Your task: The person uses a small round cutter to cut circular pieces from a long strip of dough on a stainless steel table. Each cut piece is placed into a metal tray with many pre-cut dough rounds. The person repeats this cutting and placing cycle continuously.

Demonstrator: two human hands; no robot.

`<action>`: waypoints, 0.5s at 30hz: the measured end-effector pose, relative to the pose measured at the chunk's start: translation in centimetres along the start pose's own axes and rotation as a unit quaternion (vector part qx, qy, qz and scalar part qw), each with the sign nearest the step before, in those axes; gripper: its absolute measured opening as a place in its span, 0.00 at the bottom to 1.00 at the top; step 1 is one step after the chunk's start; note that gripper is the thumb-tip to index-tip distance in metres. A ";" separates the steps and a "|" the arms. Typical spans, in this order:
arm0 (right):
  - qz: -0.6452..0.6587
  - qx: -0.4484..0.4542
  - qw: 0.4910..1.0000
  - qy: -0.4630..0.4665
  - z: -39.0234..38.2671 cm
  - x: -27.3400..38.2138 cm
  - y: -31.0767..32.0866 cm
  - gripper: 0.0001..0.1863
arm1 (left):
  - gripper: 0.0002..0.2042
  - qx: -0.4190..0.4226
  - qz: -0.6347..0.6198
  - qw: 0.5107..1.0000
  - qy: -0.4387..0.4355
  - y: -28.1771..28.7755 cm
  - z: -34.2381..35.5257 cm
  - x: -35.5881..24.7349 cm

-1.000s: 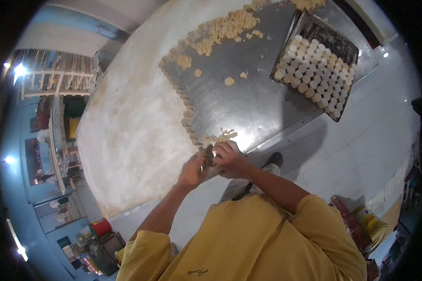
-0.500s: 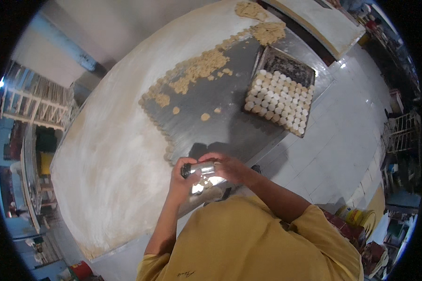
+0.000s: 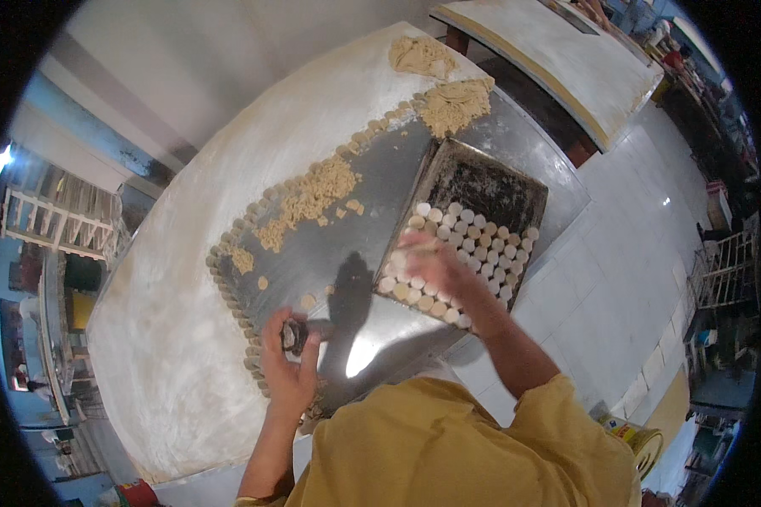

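My left grip clasps a dark-ended cylinder, while my blurred right grip, its hold unclear, could, sweeping low, knock discs across the tray.

— How many hands?
— Two: one left hand, one right hand.
— Metal pieces held?
— One dark-ended metal piece.
— Trays?
— One dark tray.
— And pale rounds on it?
— Dozens; the right hand hides some, so I can't give an exact figure.
— Loose discs on the steel?
— At least two.
— Big dough heaps?
— Two.
— Tables?
— Two: one near table, one far table.
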State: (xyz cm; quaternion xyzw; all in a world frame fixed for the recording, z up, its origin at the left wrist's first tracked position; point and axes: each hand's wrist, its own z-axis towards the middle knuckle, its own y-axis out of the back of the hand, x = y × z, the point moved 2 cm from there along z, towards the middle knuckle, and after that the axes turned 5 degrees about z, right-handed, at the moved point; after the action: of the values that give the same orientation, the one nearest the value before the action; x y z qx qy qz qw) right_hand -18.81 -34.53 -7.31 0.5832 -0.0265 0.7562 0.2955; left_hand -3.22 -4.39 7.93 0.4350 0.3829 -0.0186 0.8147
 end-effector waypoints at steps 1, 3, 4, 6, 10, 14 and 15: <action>0.164 -0.040 0.977 -0.129 1.5 -1.9 3.5 0.23 | 0.26 0.014 0.006 0.999 0.031 -0.8 -0.2 0.0; -0.032 -0.123 0.984 -0.121 4.8 -4.8 9.7 0.27 | 0.26 0.028 -0.054 0.994 0.092 -2.6 -1.5 -0.5; -0.108 -0.120 0.982 -0.096 5.9 -6.1 11.6 0.28 | 0.26 0.030 -0.056 0.992 0.113 -3.4 -2.4 -0.8; -0.169 -0.047 0.974 -0.141 8.0 -9.1 13.2 0.27 | 0.25 0.034 -0.098 0.980 0.168 -4.7 -4.0 -1.4; -0.247 0.214 0.923 -0.202 9.9 -12.8 14.2 0.24 | 0.24 0.049 -0.128 0.967 0.216 -5.8 -5.6 -2.1; -0.313 0.238 0.908 -0.144 12.2 -12.9 14.7 0.21 | 0.24 -0.005 -0.060 0.985 0.162 -5.9 -5.1 -2.6; -0.354 0.237 0.894 -0.137 12.9 -12.8 14.6 0.21 | 0.24 0.007 -0.074 0.980 0.182 -6.1 -5.1 -2.7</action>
State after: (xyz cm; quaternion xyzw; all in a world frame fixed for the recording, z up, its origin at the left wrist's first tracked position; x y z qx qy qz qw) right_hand -12.81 -56.84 -10.22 0.7048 0.3216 0.4978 0.3899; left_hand -10.44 -5.27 3.76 0.4073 0.5560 -0.0015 0.7245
